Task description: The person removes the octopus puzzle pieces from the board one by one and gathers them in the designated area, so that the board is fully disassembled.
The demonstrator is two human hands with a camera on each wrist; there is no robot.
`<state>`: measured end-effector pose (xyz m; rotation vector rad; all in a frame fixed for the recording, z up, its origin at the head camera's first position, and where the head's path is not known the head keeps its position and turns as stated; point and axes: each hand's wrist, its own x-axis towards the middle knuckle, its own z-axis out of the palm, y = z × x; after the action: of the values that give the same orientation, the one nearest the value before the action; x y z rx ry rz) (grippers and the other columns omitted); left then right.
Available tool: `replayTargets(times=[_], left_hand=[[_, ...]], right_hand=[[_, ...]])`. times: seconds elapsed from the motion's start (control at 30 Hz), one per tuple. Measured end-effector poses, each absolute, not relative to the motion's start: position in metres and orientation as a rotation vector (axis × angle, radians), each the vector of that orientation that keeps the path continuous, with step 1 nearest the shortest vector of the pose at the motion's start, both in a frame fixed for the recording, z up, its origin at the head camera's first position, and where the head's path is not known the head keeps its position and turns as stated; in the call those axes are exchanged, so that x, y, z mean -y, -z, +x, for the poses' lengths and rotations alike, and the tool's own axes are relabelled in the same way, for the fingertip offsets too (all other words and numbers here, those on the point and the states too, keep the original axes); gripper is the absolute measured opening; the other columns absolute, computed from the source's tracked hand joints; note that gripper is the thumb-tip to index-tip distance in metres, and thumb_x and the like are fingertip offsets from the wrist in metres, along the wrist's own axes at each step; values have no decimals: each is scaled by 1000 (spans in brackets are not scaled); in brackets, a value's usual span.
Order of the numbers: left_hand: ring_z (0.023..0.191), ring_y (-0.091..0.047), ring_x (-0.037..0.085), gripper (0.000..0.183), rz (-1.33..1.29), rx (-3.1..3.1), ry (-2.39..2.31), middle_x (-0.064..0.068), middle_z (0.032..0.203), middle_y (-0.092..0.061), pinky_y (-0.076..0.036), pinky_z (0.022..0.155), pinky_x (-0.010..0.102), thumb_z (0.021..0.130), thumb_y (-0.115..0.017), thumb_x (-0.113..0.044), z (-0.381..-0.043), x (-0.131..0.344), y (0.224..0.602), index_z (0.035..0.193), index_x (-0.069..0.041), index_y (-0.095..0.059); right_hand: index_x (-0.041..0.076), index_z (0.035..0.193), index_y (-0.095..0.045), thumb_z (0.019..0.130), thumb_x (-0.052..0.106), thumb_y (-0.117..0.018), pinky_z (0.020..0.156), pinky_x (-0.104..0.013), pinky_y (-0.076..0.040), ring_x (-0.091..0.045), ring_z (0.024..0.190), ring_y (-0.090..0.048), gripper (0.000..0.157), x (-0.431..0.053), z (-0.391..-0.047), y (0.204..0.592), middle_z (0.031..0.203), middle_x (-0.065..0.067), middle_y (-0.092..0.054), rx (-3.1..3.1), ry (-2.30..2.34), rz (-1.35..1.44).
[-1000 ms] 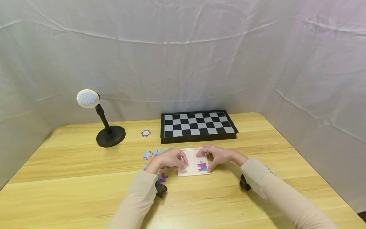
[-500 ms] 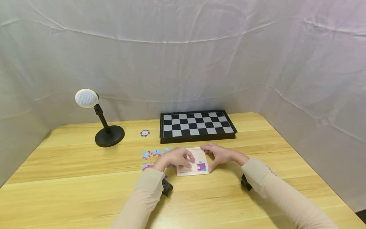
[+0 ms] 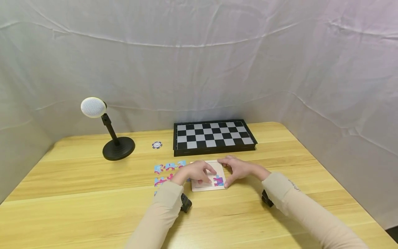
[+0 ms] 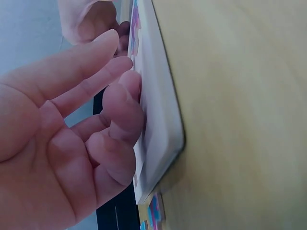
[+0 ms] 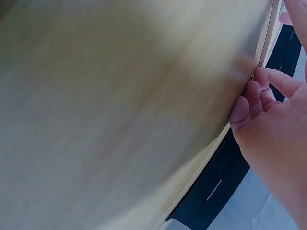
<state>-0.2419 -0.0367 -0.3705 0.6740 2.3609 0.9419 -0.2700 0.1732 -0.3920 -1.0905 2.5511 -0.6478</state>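
Observation:
A pale, shallow puzzle tray [image 3: 206, 189] lies on the table, with a pink, purple and blue jigsaw piece [image 3: 218, 181] in its near right corner. Over the tray's left half is my left hand [image 3: 196, 172], thumb and index finger reaching toward that piece. In the left wrist view my left hand [image 4: 72, 129] shows nothing between thumb and index finger; its other fingers bend loosely close over the tray [image 4: 160, 120]. My right hand [image 3: 237, 169] grips the tray's right side, thumb at the near corner and fingers at the far one.
Loose jigsaw pieces [image 3: 170, 166] lie left of the tray, some hidden behind the left forearm. Behind stands a black-framed checkerboard [image 3: 214, 136]. A poker chip [image 3: 157, 145] and a round white-headed stand [image 3: 118, 148] are at the back left. Grey cloth [image 3: 199, 69] surrounds the table.
My left hand has moved right across the tray toward the piece in its corner. My right fingers have shifted from above the tray's inside out to its right edge.

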Motion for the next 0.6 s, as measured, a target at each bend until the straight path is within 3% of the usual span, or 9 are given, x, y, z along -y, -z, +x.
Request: replayTargets(times=[0.33, 0.6], left_hand=[[39, -33, 9, 33, 643, -2348, -932, 2, 49, -41, -27, 39, 18, 79, -65, -1, -242, 33, 372, 111, -6, -63], [37, -31, 8, 31, 627, -2349, -934, 3, 48, -43, -26, 37, 18, 80, -62, 1, -241, 32, 370, 110, -5, -63]], right_hand=[[-10, 129, -37, 58, 36, -82, 82, -33, -37, -19, 90, -38, 96, -172, -267, 392, 98, -6, -43, -2580, 620, -1068], [-11, 127, -38, 57, 35, -82, 85, -36, -37, -20, 92, -40, 95, -170, -265, 389, 100, -7, -45, -2589, 600, -1080]])
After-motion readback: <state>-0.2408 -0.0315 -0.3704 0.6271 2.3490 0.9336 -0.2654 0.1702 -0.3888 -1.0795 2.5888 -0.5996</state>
